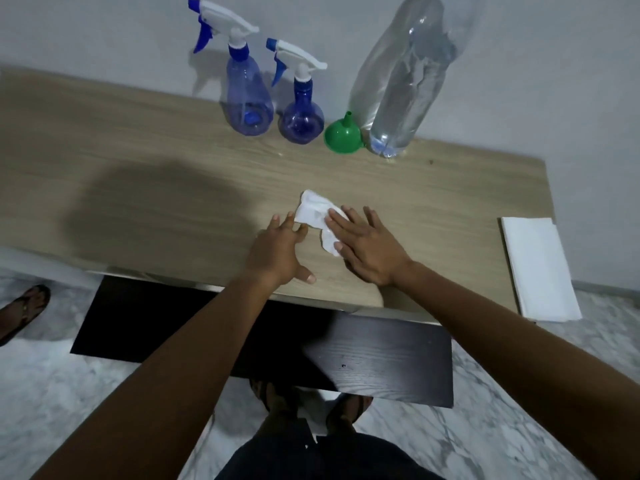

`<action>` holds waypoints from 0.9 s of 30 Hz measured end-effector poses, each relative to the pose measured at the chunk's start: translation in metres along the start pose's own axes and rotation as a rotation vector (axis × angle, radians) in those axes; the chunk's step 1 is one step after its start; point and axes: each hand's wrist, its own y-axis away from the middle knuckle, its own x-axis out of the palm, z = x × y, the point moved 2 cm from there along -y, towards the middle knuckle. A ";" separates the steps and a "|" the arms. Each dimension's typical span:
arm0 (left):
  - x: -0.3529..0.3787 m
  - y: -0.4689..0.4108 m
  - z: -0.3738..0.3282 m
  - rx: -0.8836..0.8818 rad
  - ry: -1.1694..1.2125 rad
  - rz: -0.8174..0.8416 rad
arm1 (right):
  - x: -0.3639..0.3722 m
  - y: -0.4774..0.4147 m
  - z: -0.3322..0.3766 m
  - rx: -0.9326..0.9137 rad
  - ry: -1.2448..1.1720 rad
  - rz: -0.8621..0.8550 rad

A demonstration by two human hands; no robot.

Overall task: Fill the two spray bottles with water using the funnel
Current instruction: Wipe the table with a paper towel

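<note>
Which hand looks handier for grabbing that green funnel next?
Probably the right hand: the funnel stands at the back, more on its side. It lies flat on the tissue; the left hand is open too.

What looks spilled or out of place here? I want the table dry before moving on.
No puddle shows. The right hand presses a crumpled tissue on the table. The funnel sits mouth-down, spout up.

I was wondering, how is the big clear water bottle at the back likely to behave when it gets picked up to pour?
The clear water bottle looks largely full, so it is probably heavy for one hand. Its thin, creased plastic wall may flex under a squeeze. Being tall on a narrow base beside the green funnel, it could tip if nudged high up.
</note>
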 end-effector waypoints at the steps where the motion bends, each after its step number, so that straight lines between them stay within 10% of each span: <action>1: 0.000 0.001 0.000 -0.006 0.033 -0.017 | 0.005 0.012 0.004 -0.008 -0.002 -0.004; 13: 0.004 0.003 -0.001 0.019 -0.003 0.018 | -0.002 0.061 0.006 -0.092 -0.052 -0.238; 27: -0.014 0.006 0.037 -0.016 -0.019 -0.108 | -0.070 -0.025 -0.078 0.760 -0.370 -0.681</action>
